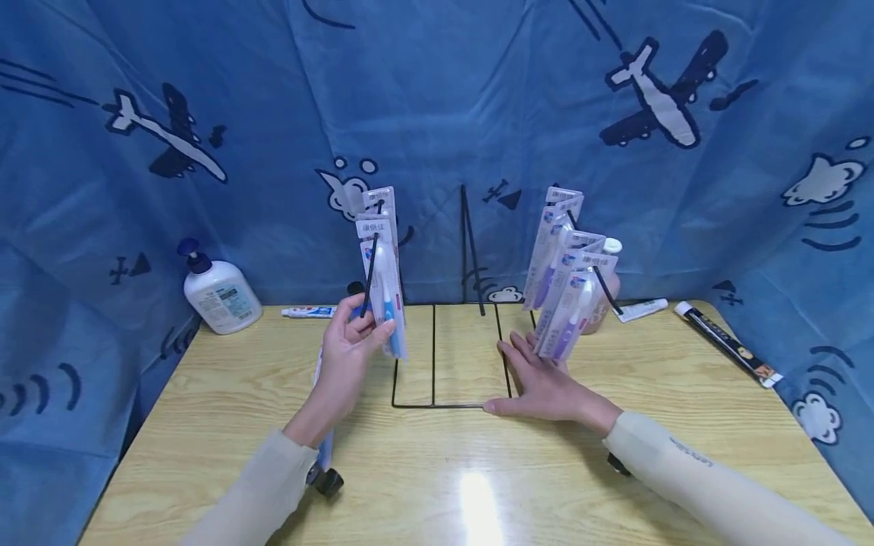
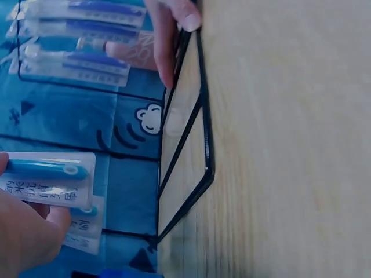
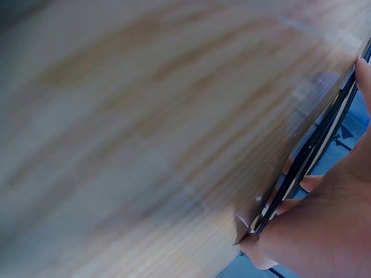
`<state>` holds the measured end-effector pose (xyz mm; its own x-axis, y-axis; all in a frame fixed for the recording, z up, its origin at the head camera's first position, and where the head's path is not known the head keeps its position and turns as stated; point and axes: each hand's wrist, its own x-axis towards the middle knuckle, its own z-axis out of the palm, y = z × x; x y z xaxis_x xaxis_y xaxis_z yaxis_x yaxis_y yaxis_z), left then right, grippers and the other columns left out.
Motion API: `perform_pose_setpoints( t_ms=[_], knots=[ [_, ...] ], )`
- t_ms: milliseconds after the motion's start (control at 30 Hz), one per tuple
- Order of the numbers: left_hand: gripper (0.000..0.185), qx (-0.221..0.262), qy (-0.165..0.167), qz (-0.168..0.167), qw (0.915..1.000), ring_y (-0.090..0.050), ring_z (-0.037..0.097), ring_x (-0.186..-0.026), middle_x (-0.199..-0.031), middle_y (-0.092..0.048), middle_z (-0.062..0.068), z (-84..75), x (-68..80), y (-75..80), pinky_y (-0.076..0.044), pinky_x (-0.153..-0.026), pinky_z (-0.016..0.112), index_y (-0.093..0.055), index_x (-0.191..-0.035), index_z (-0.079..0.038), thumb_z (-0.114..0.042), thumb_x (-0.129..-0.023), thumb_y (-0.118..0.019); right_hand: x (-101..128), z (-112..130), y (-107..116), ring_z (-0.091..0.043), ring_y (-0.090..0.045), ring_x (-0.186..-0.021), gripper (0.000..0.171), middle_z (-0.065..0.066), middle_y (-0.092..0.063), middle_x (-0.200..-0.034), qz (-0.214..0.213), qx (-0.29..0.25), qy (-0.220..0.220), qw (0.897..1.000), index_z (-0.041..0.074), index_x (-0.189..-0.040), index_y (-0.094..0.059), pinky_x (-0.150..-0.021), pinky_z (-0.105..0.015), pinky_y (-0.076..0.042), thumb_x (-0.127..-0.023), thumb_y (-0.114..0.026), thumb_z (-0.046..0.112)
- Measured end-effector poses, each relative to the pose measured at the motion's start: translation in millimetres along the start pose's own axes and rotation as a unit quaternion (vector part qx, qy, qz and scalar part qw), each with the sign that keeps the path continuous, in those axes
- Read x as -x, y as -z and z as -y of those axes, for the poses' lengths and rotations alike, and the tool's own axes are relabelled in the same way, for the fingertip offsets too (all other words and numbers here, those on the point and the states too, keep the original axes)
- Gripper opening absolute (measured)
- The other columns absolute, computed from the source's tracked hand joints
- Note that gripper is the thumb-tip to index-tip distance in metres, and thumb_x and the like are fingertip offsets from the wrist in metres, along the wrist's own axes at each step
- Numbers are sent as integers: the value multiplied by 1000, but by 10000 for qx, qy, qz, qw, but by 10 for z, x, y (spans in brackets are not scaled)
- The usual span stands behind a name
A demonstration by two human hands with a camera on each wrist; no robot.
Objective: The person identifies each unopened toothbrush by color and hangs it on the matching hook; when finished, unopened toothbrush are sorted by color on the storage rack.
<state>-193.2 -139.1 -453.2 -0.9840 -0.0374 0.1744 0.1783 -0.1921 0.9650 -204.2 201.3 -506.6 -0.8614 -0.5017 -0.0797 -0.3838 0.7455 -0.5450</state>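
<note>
A black wire display rack [image 1: 433,356] stands on the table, with long hooks rising at its back. On its left hook hang packaged toothbrushes; my left hand [image 1: 347,356] pinches the lower part of the front blue toothbrush pack [image 1: 389,303] between thumb and fingers. In the left wrist view that blue toothbrush pack [image 2: 49,176] lies in front of another one. Several purple toothbrush packs [image 1: 572,315] hang on the right side. Below them my right hand [image 1: 546,387] rests with spread fingers on the rack's base. The middle hook [image 1: 473,250] carries nothing.
A white pump bottle [image 1: 224,297] stands at the back left, near a toothpaste tube [image 1: 309,312]. Behind the purple packs is a pink bottle [image 1: 601,303]. A white tube [image 1: 643,309] and a black toothpaste box [image 1: 727,345] lie right. A blue pack [image 1: 326,449] shows beneath my left forearm.
</note>
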Motion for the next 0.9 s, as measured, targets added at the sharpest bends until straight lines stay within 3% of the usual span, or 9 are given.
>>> perform_pose_setpoints(
  t_ms=[167,400,533,733,900],
  knots=[
    [46,546,504,-258,9969,-62,19,-135,-153,-60,20,64,-214,-2,-52,-107,30,-51,-141,-3,7,-101,-72,12,19,-9,-58,-2,-161,116,-32,-14,-176,-72,-55,124,9999,-1,-170,-29,-119,-83,-8,-90,-80,67],
    [43,359,1044,-497,9926,-67,14,-124,-147,-66,17,96,-319,67,-50,-105,29,-57,-140,-4,-8,-102,-77,-13,-16,-34,-57,-1,-161,118,-31,-13,-177,-120,-41,150,9998,1,-171,-29,-119,-82,-8,-90,-76,73],
    [44,160,1006,-535,9934,-64,16,-118,-144,-65,15,88,-300,87,-50,-103,31,-56,-143,-2,-7,-103,-75,-12,-16,-24,-57,0,-161,119,-31,-13,-177,-105,-33,141,9998,2,-171,-28,-119,-82,-7,-89,-77,73],
    [42,190,487,-685,9963,-61,18,-110,-127,-63,11,46,-184,151,-53,-96,24,-58,-138,1,7,-99,-72,-10,-13,-17,-58,0,-161,118,-32,-13,-177,-59,-96,186,9998,1,-171,-29,-119,-82,-7,-90,-77,72],
    [44,46,402,-515,9979,-63,19,-115,-132,-61,15,-4,-21,289,-53,-101,29,-54,-144,4,4,-103,-69,-6,-35,-25,-57,0,-161,118,-31,-13,-177,-108,-121,164,9997,1,-171,-29,-120,-81,-6,-90,-76,73]
  ],
)
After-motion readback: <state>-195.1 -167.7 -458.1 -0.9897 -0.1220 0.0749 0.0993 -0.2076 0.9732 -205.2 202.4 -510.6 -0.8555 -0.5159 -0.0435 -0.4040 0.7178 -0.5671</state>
